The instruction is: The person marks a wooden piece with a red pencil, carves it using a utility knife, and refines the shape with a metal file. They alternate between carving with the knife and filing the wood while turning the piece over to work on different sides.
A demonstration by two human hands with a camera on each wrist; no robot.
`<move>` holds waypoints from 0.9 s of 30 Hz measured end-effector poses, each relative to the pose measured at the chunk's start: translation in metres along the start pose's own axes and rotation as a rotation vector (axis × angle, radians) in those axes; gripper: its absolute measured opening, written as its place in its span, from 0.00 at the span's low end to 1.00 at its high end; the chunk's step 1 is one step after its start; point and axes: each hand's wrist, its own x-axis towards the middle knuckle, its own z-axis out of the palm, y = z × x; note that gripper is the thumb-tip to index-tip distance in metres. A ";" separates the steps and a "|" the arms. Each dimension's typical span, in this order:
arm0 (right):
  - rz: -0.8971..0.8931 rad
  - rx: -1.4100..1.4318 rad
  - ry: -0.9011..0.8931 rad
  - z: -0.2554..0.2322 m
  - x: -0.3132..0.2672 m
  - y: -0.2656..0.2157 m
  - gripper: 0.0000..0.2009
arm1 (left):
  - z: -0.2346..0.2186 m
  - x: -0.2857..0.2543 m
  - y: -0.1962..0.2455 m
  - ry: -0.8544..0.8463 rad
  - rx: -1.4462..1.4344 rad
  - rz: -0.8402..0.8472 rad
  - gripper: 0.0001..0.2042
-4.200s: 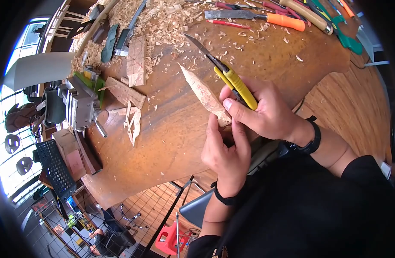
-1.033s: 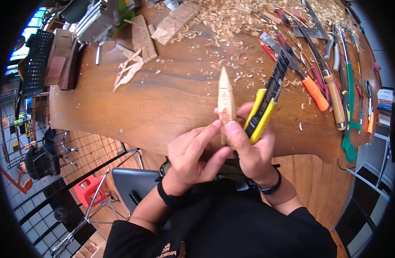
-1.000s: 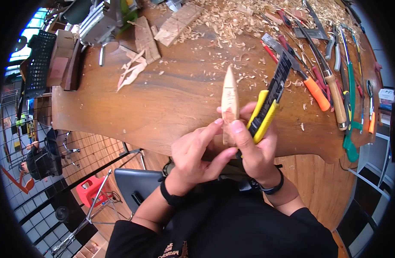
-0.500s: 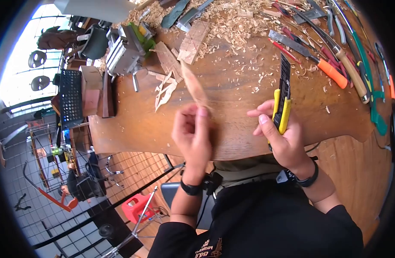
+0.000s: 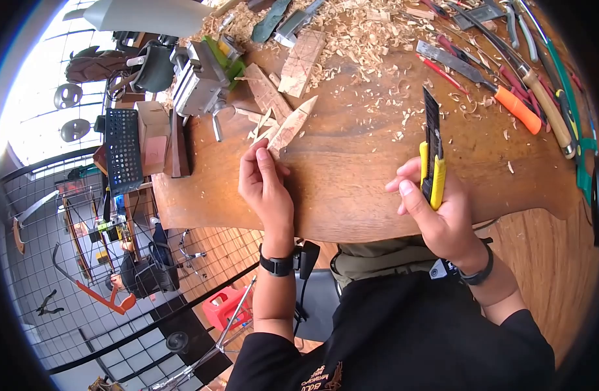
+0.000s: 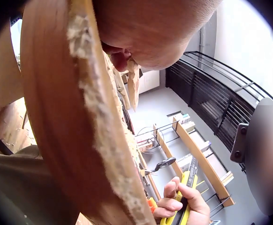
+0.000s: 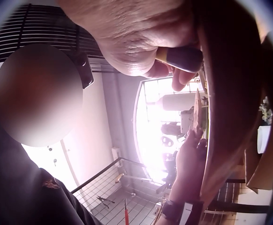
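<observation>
Left grip [image 5: 267,186] pinches the wood [image 5: 293,127] by its base, over the tabletop [image 5: 351,189]; right grip [image 5: 444,212] clasps the knife [image 5: 437,182]. Left wrist view shows the tabletop's rough edge [image 6: 99,115] and a black railing [image 6: 209,105], both unseen in the head view.

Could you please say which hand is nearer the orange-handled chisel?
Right: in the head view, the right hand is below the chisel, the left hand farther off, lower left.
</observation>
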 end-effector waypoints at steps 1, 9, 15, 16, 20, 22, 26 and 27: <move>0.002 0.001 -0.003 -0.001 0.000 0.002 0.07 | 0.000 0.000 -0.001 0.002 0.002 -0.001 0.12; -0.061 -0.040 -0.026 -0.003 0.001 0.004 0.07 | -0.003 0.013 0.026 0.054 0.206 0.308 0.10; 0.029 -0.003 -0.004 -0.001 -0.001 0.002 0.07 | -0.014 0.077 0.110 -0.121 0.368 0.523 0.10; 0.017 0.020 0.005 0.000 -0.001 0.002 0.08 | -0.014 0.086 0.118 -0.165 0.379 0.508 0.10; -0.036 -0.022 0.013 -0.001 -0.001 0.007 0.08 | -0.015 0.096 0.134 -0.254 0.499 0.481 0.09; -0.051 -0.002 0.018 0.000 -0.001 0.009 0.08 | -0.010 0.090 0.138 -0.245 0.518 0.467 0.09; -0.045 -0.006 0.007 -0.001 0.000 0.008 0.08 | -0.002 0.078 0.124 -0.268 0.571 0.519 0.08; -0.059 -0.025 0.006 -0.001 0.000 0.008 0.08 | -0.001 0.075 0.118 -0.300 0.669 0.555 0.07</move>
